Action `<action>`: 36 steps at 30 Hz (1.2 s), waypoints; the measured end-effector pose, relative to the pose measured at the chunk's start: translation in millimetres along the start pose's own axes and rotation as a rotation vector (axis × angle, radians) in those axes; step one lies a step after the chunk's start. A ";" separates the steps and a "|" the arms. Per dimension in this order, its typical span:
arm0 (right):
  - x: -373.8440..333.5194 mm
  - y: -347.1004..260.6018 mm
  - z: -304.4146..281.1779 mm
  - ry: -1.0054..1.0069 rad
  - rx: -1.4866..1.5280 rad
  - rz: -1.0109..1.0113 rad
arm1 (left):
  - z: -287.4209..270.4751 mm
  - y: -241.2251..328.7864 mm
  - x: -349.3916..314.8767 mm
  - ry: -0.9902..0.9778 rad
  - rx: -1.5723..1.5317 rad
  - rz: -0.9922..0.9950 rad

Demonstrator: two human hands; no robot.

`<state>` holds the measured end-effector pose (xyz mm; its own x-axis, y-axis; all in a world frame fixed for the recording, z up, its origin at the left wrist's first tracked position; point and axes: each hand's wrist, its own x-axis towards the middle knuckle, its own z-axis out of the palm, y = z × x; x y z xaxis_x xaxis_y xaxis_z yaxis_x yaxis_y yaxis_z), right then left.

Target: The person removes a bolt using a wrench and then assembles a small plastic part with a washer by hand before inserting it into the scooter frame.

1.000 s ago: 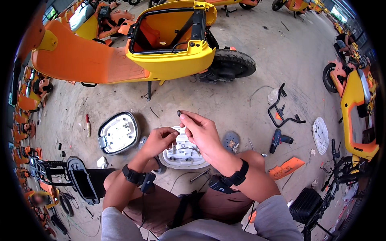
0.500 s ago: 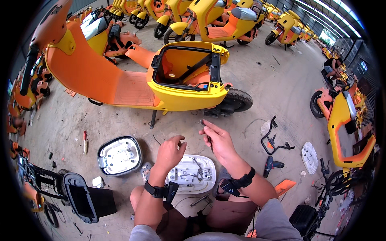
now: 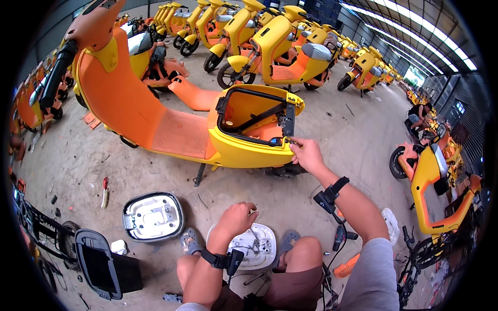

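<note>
- Right hand (image 3: 309, 155): at three o'clock from the middle of my view, its fingertips right at the rear corner of the tub (image 3: 249, 103). The grip is narrow, thumb and fingers drawn together; I can't tell whether anything small sits between them.
- Left hand (image 3: 236, 220): at six o'clock, above the white panel (image 3: 265, 249), fingers loosely curled. I can't tell if that grip holds something.
- Scooter (image 3: 184, 132): yellow and orange, spread from three o'clock round to ten, with the tub open toward me.
- Writing: the left wrist unit (image 3: 235, 262) and the right wrist unit (image 3: 326, 200) bear small pale marks, too small for me to read.
- Edges: a black rim (image 3: 289, 116) frames the tub; its rear corner is the edge nearest my right fingertips.
- White panel: at six o'clock on the floor, between two grey shoes (image 3: 288, 241), small parts lying on it.
- Room: at seven o'clock, floor runs between the scooter and the lid (image 3: 153, 216), which lies at eight with its white inside up. A wider stretch of floor opens at two o'clock, beyond my right hand.
- Nearer obstacles: the drill (image 3: 340, 237) lies between four and five o'clock, partly hidden by a thin cable; the bin (image 3: 124, 272) stands at eight, beyond the lid.
</note>
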<state>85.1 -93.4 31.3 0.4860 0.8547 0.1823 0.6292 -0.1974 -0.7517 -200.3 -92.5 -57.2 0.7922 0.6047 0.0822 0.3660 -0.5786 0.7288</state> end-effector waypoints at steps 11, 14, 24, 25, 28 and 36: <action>-15.6 -13.8 22.1 0.082 0.023 0.133 | -3.3 -3.7 -9.1 0.007 0.012 0.011; -25.7 -10.1 30.0 0.176 -0.222 0.052 | 0.6 0.1 -9.5 0.008 0.017 0.022; -29.5 7.7 17.2 0.197 -0.758 -0.341 | 21.3 14.2 -4.9 -0.048 0.005 0.039; -29.6 4.1 15.9 0.182 -0.769 -0.365 | 24.0 15.2 -4.2 -0.054 0.000 0.050; -31.8 -2.4 17.1 0.180 -0.780 -0.354 | 32.2 16.1 1.6 -0.062 -0.001 0.064; -37.1 -5.5 32.3 0.219 -0.733 -0.220 | 38.7 20.0 13.0 -0.072 0.020 0.059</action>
<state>44.0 -108.5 8.1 0.3645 0.8119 0.4560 0.9264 -0.3658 -0.0892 -163.7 -117.4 -67.8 0.8456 0.5285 0.0751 0.3267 -0.6236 0.7102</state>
